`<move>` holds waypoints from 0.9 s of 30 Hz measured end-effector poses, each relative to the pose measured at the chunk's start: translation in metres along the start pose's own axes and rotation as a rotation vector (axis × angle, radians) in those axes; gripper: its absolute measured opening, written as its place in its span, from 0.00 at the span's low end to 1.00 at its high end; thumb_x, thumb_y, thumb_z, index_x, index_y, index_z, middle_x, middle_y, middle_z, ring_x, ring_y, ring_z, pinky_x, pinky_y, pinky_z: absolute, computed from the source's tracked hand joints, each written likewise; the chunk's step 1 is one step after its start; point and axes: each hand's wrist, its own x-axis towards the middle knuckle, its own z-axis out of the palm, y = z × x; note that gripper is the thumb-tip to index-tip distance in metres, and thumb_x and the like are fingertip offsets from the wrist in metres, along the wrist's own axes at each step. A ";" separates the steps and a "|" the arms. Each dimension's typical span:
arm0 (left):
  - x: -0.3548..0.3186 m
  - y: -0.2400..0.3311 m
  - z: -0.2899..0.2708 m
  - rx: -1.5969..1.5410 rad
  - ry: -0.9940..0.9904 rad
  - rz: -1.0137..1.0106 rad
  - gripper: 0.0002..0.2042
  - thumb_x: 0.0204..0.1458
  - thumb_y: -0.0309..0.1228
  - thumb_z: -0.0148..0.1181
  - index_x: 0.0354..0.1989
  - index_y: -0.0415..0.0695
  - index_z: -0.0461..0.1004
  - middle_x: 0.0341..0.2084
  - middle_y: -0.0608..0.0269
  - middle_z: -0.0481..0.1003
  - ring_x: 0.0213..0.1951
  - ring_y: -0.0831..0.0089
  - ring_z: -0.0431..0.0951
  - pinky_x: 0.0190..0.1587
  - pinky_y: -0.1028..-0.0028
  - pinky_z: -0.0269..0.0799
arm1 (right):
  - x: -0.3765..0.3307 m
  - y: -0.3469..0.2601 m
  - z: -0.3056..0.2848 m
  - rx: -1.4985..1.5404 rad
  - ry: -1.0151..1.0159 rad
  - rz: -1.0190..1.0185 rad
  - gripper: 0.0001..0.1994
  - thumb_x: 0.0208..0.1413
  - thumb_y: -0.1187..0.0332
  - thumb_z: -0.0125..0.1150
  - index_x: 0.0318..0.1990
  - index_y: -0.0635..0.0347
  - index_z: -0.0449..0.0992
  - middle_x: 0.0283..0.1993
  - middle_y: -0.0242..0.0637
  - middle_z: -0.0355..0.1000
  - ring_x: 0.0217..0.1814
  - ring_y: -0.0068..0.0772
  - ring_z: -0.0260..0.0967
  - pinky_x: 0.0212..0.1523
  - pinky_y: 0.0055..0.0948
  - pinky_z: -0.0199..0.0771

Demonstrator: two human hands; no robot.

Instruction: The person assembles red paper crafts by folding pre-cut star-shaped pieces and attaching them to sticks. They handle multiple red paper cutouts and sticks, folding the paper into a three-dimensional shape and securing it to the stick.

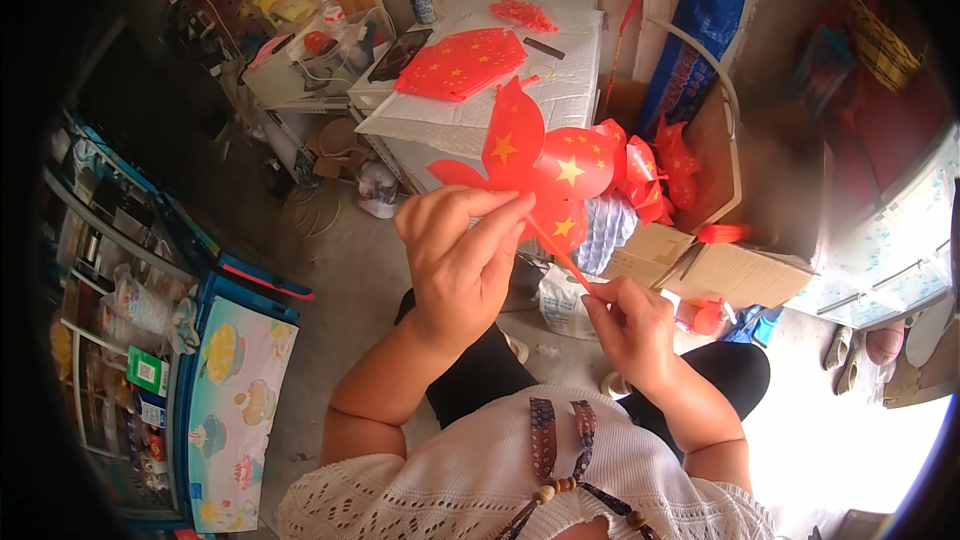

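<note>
A red pinwheel (568, 172) with yellow stars is held up in front of me, its curved blades spread out. My left hand (462, 258) pinches it near the middle, fingertips closed at the point where the stick meets the blades. My right hand (634, 324) is closed round the lower part of the thin red stick (560, 256), which slants down to the right. Beyond, on the white-covered table (570, 30), lie a stack of flat red star-printed sheets (462, 62) and a heap of small red pieces (524, 14).
Behind the pinwheel, more red pinwheels (680, 165) fill a cardboard box (745, 275) at the right. A phone (400, 55) and a can of sticks (424, 6) stand on the table's left side. A glass display case (130, 340) is at the left. A white plastic bag (565, 302) lies on the floor.
</note>
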 end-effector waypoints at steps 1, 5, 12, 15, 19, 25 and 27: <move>0.000 0.000 0.000 -0.005 0.005 -0.001 0.09 0.52 0.25 0.64 0.42 0.43 0.82 0.37 0.64 0.78 0.40 0.64 0.74 0.48 0.66 0.63 | -0.001 -0.001 0.000 0.001 0.009 -0.001 0.04 0.53 0.78 0.66 0.35 0.66 0.75 0.25 0.41 0.73 0.22 0.38 0.71 0.23 0.32 0.69; -0.002 -0.003 0.002 -0.024 0.017 -0.016 0.09 0.52 0.24 0.63 0.42 0.43 0.82 0.37 0.64 0.78 0.40 0.64 0.74 0.47 0.66 0.64 | 0.000 -0.002 -0.001 0.003 0.022 -0.036 0.05 0.53 0.78 0.66 0.34 0.66 0.75 0.24 0.41 0.73 0.22 0.38 0.71 0.23 0.32 0.69; -0.004 0.002 0.004 -0.054 0.021 -0.010 0.09 0.52 0.26 0.63 0.42 0.43 0.82 0.36 0.64 0.78 0.39 0.64 0.75 0.47 0.65 0.64 | -0.006 -0.002 0.002 0.007 0.009 -0.005 0.05 0.52 0.78 0.66 0.34 0.66 0.74 0.25 0.43 0.73 0.22 0.43 0.72 0.23 0.35 0.70; -0.003 0.003 0.002 -0.061 0.007 -0.024 0.09 0.53 0.28 0.64 0.42 0.43 0.82 0.37 0.64 0.78 0.40 0.64 0.75 0.48 0.65 0.64 | -0.006 0.001 0.000 -0.041 0.007 -0.012 0.06 0.52 0.79 0.67 0.34 0.66 0.74 0.26 0.44 0.73 0.23 0.43 0.72 0.24 0.36 0.70; -0.001 0.000 -0.004 -0.061 0.013 -0.068 0.09 0.51 0.27 0.66 0.41 0.42 0.82 0.37 0.60 0.78 0.37 0.62 0.76 0.45 0.67 0.67 | 0.005 0.000 -0.004 -0.134 0.084 -0.192 0.06 0.51 0.79 0.67 0.34 0.66 0.74 0.28 0.44 0.73 0.23 0.42 0.70 0.24 0.35 0.70; -0.004 0.002 0.002 -0.565 0.030 -0.326 0.09 0.51 0.18 0.67 0.41 0.37 0.80 0.36 0.57 0.79 0.34 0.70 0.79 0.39 0.75 0.75 | 0.001 0.000 -0.002 -0.051 0.120 -0.019 0.08 0.49 0.80 0.69 0.34 0.66 0.74 0.27 0.42 0.72 0.22 0.40 0.70 0.22 0.32 0.68; -0.012 -0.001 0.008 -0.791 0.030 -0.463 0.07 0.54 0.17 0.64 0.41 0.35 0.79 0.37 0.57 0.79 0.37 0.74 0.79 0.42 0.77 0.75 | 0.001 -0.003 -0.003 -0.062 0.131 -0.028 0.08 0.49 0.81 0.69 0.33 0.66 0.74 0.27 0.41 0.71 0.22 0.39 0.70 0.22 0.31 0.68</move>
